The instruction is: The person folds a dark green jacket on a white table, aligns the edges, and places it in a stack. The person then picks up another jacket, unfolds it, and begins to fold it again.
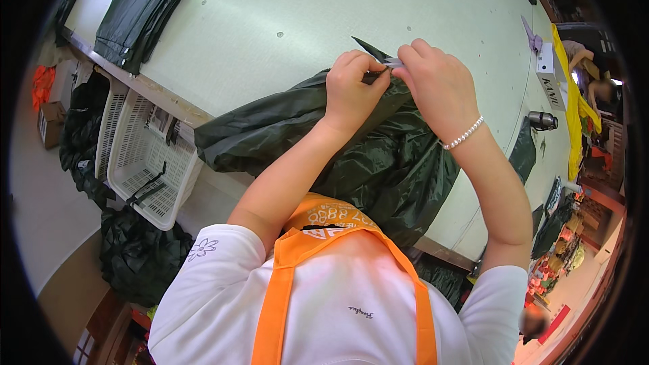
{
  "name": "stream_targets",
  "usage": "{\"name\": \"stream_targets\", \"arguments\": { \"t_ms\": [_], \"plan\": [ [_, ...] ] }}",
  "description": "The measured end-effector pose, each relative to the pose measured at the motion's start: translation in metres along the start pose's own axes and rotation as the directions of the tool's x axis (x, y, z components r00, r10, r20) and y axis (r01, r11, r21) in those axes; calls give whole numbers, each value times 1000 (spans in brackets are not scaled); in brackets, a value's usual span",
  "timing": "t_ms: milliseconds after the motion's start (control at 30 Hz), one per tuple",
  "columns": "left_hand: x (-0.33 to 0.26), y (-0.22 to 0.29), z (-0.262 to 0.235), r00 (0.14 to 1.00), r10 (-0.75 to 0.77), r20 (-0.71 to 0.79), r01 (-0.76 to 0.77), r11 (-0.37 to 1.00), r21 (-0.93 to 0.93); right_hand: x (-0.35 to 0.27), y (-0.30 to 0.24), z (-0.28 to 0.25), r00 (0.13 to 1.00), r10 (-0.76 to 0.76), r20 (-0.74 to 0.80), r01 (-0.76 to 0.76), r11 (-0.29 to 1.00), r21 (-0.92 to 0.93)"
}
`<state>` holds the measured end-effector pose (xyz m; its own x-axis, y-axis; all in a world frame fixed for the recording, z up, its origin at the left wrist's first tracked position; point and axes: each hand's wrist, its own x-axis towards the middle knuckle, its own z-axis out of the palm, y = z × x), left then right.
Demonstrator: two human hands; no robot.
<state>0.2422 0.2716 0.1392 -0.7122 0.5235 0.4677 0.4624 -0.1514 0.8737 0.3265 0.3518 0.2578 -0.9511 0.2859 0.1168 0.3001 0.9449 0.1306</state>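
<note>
Under both hands: pale, flat worktable (270, 7). Dark-green, glossy thin fabric (395, 162) bunched on it, spilling bodyward; overhang could pull it loose if the pinch slackens. Long axis looks diagonal: pointed tip just beyond the fingers, wide lobe left and bodyward. Left hand (355, 88) pinches fabric; right hand (436, 84) pinches slim pale piece (393, 63), kind unclear.

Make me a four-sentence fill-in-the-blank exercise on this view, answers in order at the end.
1. The beaded bracelet circles the ____ wrist.
2. The left hand and right hand are over shiny material coloured dark ____.
3. The apron over the white shirt is ____.
4. The white basket is on the person's ____ side.

Missing words: right; green; orange; left
</note>
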Motion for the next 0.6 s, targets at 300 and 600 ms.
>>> {"name": "stream_targets", "arguments": {
  "t_ms": [300, 600],
  "plan": [
    [4, 2, -4, 1000, -25, 3, 25, 999, -44, 1, 31, 9, 903, 428, -44, -345, 783, 517],
    [19, -19, 2, 803, -520, 292, 587, 773, -241, -46, 36, 82, 729, 653, 206, -432, 206, 878]
  ]
}}
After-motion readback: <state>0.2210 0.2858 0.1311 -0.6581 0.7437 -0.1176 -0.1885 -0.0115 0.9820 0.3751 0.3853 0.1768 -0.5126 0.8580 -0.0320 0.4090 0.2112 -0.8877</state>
